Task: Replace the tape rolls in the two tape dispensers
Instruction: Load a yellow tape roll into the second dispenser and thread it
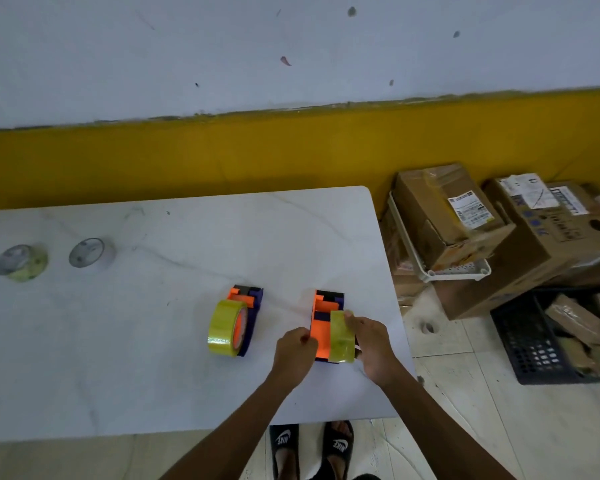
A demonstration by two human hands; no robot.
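Both hands are on the right dispenser (323,327) near the bench (153,341) front edge: left hand (293,351) pinches its side, right hand (371,344) wraps the yellow roll (342,336). Left dispenser (248,306) sits just beside it with its own roll (224,327) on. Two spare rolls (21,263) far left.

A white marble-look table (187,375) is seen. Two spare rolls (21,263) (91,253) are laid far left; two orange dispensers (238,322) (326,327) are placed centre-right, near.

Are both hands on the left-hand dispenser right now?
No, the left hand and right hand are both at the right dispenser; the left dispenser sits untouched.
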